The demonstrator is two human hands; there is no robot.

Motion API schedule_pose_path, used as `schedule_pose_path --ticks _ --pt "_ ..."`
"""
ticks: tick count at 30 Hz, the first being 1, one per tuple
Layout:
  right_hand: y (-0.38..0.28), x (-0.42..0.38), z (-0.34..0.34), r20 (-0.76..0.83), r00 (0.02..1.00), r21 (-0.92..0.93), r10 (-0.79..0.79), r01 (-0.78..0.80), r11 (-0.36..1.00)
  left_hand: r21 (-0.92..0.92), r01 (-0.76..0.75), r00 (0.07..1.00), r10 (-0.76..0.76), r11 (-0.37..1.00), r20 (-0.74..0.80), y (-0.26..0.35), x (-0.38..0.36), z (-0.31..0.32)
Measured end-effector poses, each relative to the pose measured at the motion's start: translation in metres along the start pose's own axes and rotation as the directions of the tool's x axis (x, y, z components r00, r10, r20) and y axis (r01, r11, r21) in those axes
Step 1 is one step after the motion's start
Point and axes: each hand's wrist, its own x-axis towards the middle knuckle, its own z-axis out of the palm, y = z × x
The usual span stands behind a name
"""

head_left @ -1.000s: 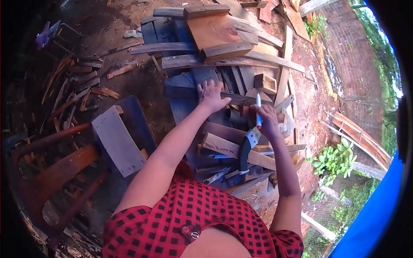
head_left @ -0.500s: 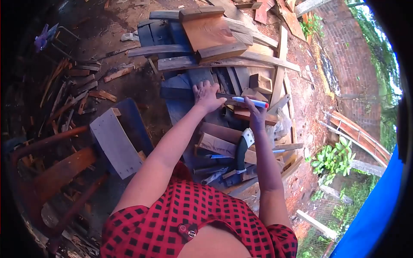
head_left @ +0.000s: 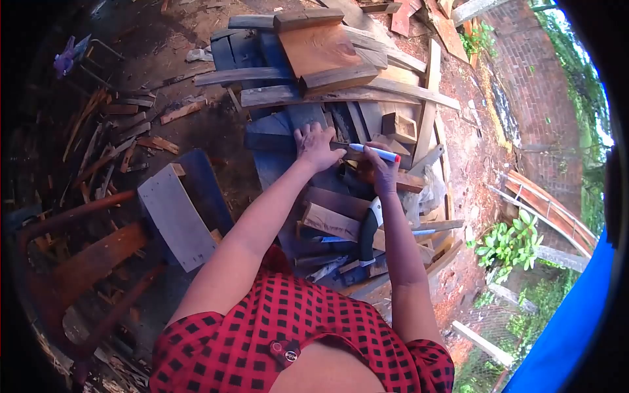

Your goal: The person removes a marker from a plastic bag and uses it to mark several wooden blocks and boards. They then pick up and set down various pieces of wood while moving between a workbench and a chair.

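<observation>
My left hand (head_left: pixel 318 149) presses on a dark wooden board (head_left: pixel 275 134), its fingers apart, near the middle of the view. In my right hand (head_left: pixel 382 171) is a white and blue marker with a red end (head_left: pixel 383 154), its other end pointing left toward my left thumb. A thin dark strip lies between my left thumb and the marker. Below my right hand, a saw with a black and white handle (head_left: pixel 369 237) lies among the wood pieces, its blade partly hidden by my forearm.
A brown wooden piece with raised ends (head_left: pixel 321 52) lies on planks beyond my hands. A small wood block (head_left: pixel 398 128) sits to their right. At the left stands a chair (head_left: pixel 98 259) with a pale board (head_left: pixel 177 219) beside it. Scrap wood (head_left: pixel 105 150) litters the ground.
My right hand and the marker have shifted slightly left, closer to my left hand. My left hand stays on the board.
</observation>
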Motion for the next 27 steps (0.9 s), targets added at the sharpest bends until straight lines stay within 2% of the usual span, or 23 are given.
schedule_pose_path --ticks 2,12,21,23,27 --pt "-0.003 -0.001 0.003 -0.019 0.999 0.042 0.049 -0.048 0.998 0.010 -0.003 1.000 0.003 1.000 0.009 0.000 0.000 -0.002" --pt "-0.002 -0.001 -0.001 0.013 1.000 -0.045 0.011 -0.010 0.999 0.003 -0.014 1.000 0.014 1.000 -0.018 -0.001 0.000 0.001" --pt "0.002 -0.003 -0.007 0.051 0.998 -0.033 0.037 -0.035 0.999 -0.018 -0.012 1.000 0.012 1.000 -0.017 -0.002 0.000 0.002" --pt "-0.005 -0.007 -0.004 0.068 0.994 0.019 0.085 -0.087 0.996 -0.013 -0.006 1.000 0.006 1.000 -0.014 -0.002 0.001 0.002" --pt "0.000 -0.004 -0.009 0.093 0.994 0.025 0.051 -0.054 0.998 0.004 -0.005 1.000 0.005 1.000 0.008 -0.002 0.001 0.002"
